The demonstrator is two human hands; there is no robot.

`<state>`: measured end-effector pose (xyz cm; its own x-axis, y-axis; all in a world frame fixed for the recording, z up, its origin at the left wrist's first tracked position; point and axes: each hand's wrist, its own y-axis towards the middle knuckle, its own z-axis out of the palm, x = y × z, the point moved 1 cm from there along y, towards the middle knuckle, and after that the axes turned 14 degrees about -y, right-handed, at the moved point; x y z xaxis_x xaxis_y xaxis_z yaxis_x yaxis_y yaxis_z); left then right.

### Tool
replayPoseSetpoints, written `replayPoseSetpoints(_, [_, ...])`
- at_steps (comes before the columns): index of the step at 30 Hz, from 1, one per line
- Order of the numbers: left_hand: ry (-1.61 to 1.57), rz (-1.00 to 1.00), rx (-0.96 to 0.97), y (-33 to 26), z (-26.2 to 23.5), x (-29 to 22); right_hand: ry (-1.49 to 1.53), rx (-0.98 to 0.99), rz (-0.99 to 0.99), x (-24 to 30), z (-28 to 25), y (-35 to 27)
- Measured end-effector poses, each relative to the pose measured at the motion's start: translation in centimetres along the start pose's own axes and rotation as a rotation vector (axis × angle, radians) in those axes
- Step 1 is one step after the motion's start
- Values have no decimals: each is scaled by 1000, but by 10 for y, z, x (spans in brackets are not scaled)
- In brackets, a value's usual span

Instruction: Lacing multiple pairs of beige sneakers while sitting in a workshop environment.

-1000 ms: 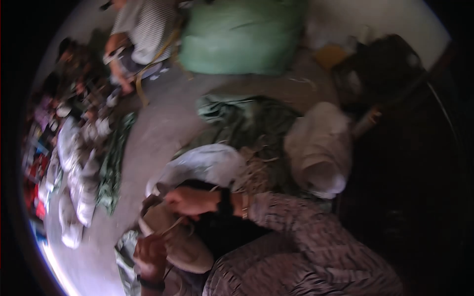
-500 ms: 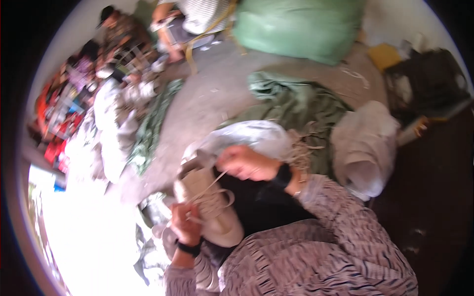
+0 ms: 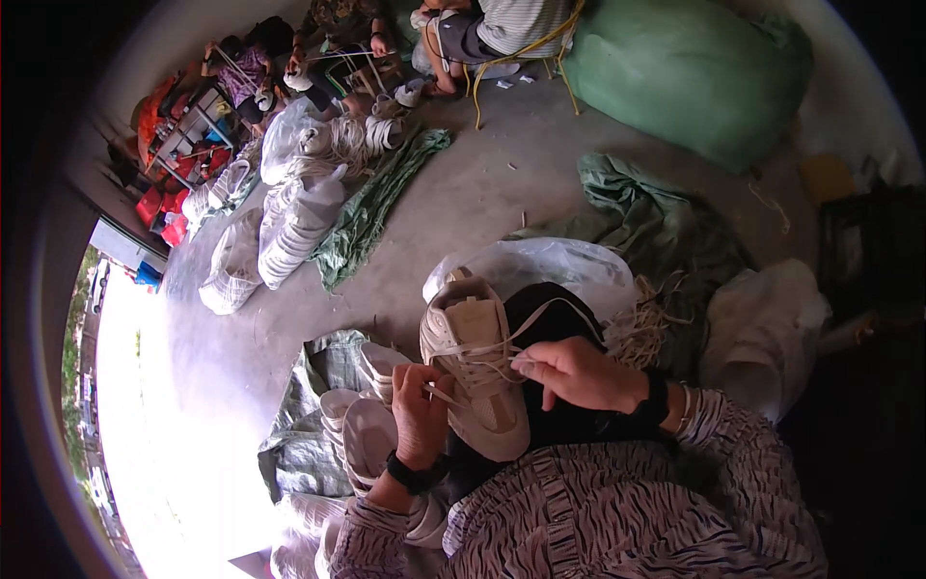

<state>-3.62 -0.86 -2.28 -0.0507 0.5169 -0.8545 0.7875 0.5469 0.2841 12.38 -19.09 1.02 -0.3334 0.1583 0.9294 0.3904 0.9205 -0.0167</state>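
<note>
A cream sneaker (image 3: 499, 422) rests on my lap, toe toward me and its opening facing away. Pale laces cross its tongue. My left hand (image 3: 422, 415), beside the shoe's left edge, is closed in a pinch on a flat shoelace (image 3: 446, 394). To the right of the lacing, my right hand (image 3: 586, 374) pinches the lace between thumb and fingers. A loose loop of lace arches above that hand over dark cloth. Both wrists wear dark bands.
More pale shoes (image 3: 369, 434) stand on a green woven sheet at my left. A clear plastic bag (image 3: 540, 262) and a bundle of laces (image 3: 648, 328) lie beyond my lap. White bags of shoes (image 3: 301, 227), a big green sack (image 3: 685, 77) and several seated people are farther off.
My right hand has come from near the shoe's opening down to the right side of the lacing. My left hand still pinches lace. The view has swung, shifting the scene rightward.
</note>
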Motion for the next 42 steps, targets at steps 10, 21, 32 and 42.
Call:
replayPoseSetpoints(10, [17,-24,86,15,-1,-9,-144,43,51,-8,-21,23])
replayPoseSetpoints(21, [-1039,-427,-76,36,-27,-46,-157,139,131,-4,-22,25])
replayPoseSetpoints(32, [-1056,-481,-405,69,-85,-10,-589,-231,-356,-9,-12,26])
replayPoseSetpoints(42, [-272,-388,-58,4,-87,67,303,-136,561,-98,-90,-10])
